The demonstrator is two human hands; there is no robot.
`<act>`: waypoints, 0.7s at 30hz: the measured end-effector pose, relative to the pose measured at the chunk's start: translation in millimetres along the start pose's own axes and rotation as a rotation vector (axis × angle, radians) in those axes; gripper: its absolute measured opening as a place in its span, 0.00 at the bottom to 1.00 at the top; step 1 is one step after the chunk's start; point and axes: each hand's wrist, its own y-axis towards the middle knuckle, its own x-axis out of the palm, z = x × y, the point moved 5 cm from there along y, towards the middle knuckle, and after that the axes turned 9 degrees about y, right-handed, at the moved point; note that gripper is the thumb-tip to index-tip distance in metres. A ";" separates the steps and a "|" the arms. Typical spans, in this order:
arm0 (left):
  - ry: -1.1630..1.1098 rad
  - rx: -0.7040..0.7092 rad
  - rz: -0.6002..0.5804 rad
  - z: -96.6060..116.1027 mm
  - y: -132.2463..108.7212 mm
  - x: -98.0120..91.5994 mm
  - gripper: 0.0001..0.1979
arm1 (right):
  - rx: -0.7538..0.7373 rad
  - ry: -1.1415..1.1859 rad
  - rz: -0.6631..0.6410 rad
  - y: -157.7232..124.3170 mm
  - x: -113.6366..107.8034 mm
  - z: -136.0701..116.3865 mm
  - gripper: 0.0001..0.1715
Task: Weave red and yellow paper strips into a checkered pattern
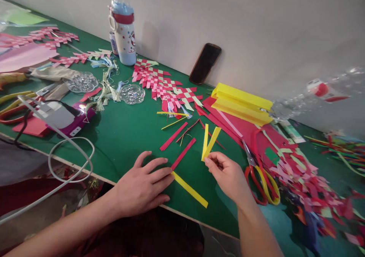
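Note:
My left hand (142,186) lies flat on the green table (125,131) near its front edge, fingers stretched out, fingertips touching the end of a yellow paper strip (189,189) and the end of a red strip (183,153). My right hand (226,175) pinches the fold of a yellow strip bent into a V (209,142), its two arms pointing up and away from me. Another red strip (173,136) lies just beyond. Red-and-yellow-handled scissors (261,181) rest to the right of my right hand.
Woven red-and-white paper pieces (168,88) lie mid-table. Folded yellow sheets (242,103) sit on red paper (245,129). A heap of paper scraps (308,184) fills the right. A water bottle (124,32) and a phone (205,63) stand by the wall. A white cable (71,154) loops at left.

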 end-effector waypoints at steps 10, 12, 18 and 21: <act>0.019 0.001 0.012 0.3 -1.0 2.2 0.22 | 0.073 -0.018 0.093 26.5 -36.5 20.2 0.21; 0.011 -0.002 0.015 0.3 -0.2 1.4 0.22 | 0.078 -0.052 0.158 40.5 -49.6 26.6 0.21; 0.007 -0.004 0.008 0.2 1.0 -0.6 0.20 | -0.132 -0.290 0.339 69.5 -53.2 11.3 0.24; 0.003 -0.005 0.009 0.1 0.2 0.1 0.21 | -0.308 -0.398 0.225 84.6 -25.3 -8.1 0.14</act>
